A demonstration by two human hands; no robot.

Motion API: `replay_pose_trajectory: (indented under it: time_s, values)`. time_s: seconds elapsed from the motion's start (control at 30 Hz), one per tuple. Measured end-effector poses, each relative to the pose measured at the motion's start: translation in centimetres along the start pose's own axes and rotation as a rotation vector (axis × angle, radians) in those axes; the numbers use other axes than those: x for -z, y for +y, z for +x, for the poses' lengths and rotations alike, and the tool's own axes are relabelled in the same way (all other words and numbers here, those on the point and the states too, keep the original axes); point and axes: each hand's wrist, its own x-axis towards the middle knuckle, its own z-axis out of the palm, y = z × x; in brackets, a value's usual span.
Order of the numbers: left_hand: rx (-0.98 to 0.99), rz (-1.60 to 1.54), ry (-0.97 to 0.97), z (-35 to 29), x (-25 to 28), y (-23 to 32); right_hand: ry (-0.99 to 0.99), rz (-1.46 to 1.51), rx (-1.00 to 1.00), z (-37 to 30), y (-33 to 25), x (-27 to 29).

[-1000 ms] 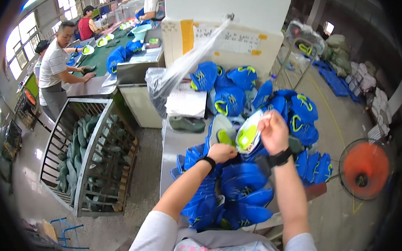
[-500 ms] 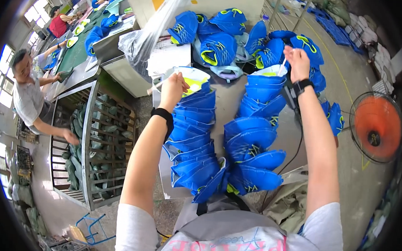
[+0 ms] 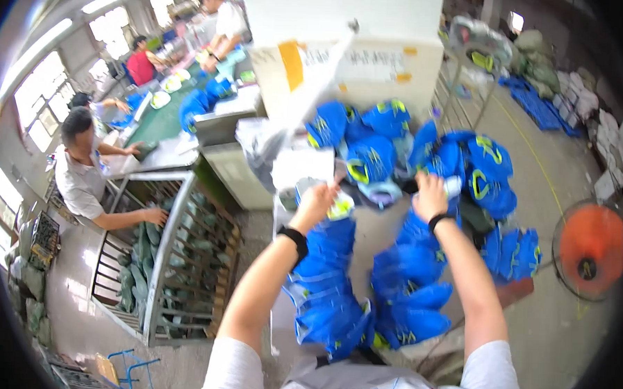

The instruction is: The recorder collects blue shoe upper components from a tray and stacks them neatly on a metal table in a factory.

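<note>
Since half a second ago both hands have drawn nearer mid-frame — the left hand [image 3: 319, 202] grips a white-and-yellow shoe piece [image 3: 337, 208], the right hand [image 3: 429, 196] closes on a small white object [image 3: 452, 186]. Blue shoe uppers [image 3: 328, 285] cover the table [image 3: 376, 232]; a metal rack [image 3: 176, 258] stands lower left, an orange fan [image 3: 591, 248] right.

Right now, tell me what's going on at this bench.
A person stands over a table stacked with blue shoe uppers. The left hand grips a white and yellow piece; the right hand holds a small white thing, too blurred to name. More blue uppers are piled at the far end. To the left, another person reaches into a metal rack.
</note>
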Motion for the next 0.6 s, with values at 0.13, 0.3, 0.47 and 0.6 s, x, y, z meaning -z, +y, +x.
replay_pose_trajectory:
  time_s: [0.13, 0.3, 0.47, 0.6]
  values:
    - [-0.37, 0.48, -0.047, -1.2, -1.1, 3.7, -0.408, 0.567, 0.155, -0.1, -7.2, -2.9]
    - [-0.662, 0.459, 0.279, -3.1, -1.3, 2.2, -0.69, 1.24, -0.203, -1.5, -16.1, -2.4]
    - [-0.051, 0.634, -0.283, -5.6, -0.6, -4.1, -0.781, 1.458, -0.317, -1.1, -13.8, -6.2]
    - [-0.158, 0.789, -0.318, -6.3, -1.6, -5.3, -0.447, 1.538, -0.418, 1.2, -13.2, -3.2]
